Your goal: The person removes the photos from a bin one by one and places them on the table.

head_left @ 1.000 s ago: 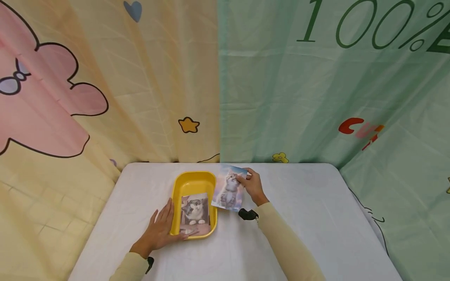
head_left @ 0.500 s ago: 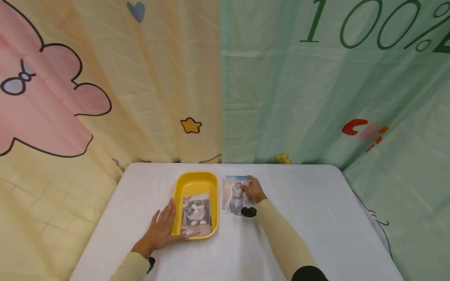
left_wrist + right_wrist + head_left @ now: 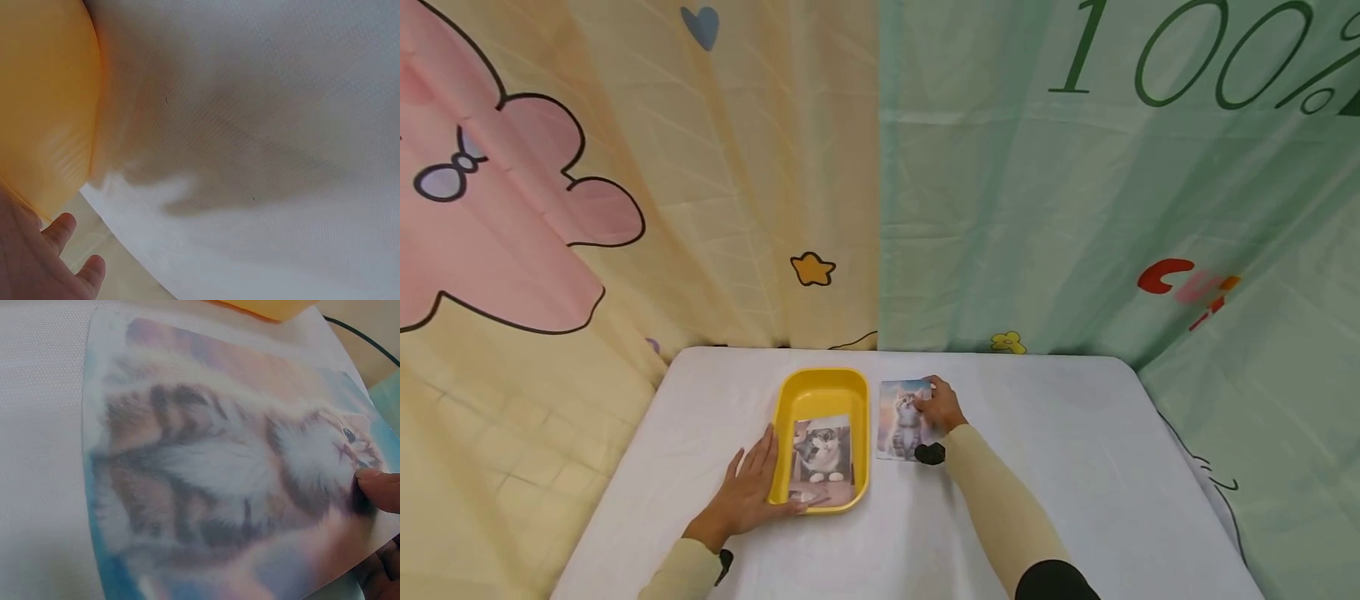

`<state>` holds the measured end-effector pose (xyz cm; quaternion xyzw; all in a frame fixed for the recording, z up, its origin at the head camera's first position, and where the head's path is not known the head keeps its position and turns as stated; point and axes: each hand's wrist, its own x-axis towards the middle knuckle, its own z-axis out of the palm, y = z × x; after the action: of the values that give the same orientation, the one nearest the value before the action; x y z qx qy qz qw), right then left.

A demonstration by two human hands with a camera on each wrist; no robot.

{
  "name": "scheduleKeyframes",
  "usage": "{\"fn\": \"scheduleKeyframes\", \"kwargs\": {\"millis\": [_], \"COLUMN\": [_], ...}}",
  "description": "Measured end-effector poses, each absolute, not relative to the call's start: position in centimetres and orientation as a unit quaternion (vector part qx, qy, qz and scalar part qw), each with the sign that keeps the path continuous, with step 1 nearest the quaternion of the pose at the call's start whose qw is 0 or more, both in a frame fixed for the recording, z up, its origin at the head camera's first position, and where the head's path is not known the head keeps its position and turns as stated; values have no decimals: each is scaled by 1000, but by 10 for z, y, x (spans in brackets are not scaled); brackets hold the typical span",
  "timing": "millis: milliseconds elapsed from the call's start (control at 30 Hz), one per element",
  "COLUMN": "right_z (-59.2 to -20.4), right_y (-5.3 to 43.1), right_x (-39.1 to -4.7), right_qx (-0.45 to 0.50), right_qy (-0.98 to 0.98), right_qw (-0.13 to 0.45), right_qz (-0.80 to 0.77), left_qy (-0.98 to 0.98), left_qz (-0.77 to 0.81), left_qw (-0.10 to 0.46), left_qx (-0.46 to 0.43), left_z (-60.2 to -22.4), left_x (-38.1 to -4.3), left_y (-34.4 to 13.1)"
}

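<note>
A yellow tray stands left of the middle of the table, with a picture card of a grey-and-white cat lying in it. My left hand rests along the tray's left side, fingers straight and thumb over the near rim. Right of the tray, my right hand pinches the edge of another picture card, this one of a sitting kitten. In the right wrist view the thumb lies on the card's face and the other fingers are under it.
The table has a white cover. Cream and green curtains with cartoon prints hang behind it and at its sides.
My right hand has brought the kitten card away from the tray's right edge, to the right and down toward the table. My left hand stays at the tray.
</note>
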<state>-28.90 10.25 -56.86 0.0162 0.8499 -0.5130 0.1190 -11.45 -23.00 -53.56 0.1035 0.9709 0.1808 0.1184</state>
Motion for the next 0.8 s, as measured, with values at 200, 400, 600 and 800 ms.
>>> {"fn": "scheduleKeyframes", "kwargs": {"millis": [200,400,600,800], "right_z": [-554,-536,-524,-524], "right_y": [95,77,48,21], "right_x": [-285,-276,-253,-228], "right_qx": [12,-43,-130,-194], "right_qy": [854,837,824,833], "right_qw": [52,1,0,22], "right_qz": [-517,-546,-552,-518], "left_qy": [971,971,971,971], "left_qz": [181,181,179,179], "left_qw": [120,117,128,124], "left_qx": [101,107,96,96], "left_z": [-536,-534,-533,-532], "left_x": [-115,-114,-116,-117], "left_y": [-231,-231,-229,-228]}}
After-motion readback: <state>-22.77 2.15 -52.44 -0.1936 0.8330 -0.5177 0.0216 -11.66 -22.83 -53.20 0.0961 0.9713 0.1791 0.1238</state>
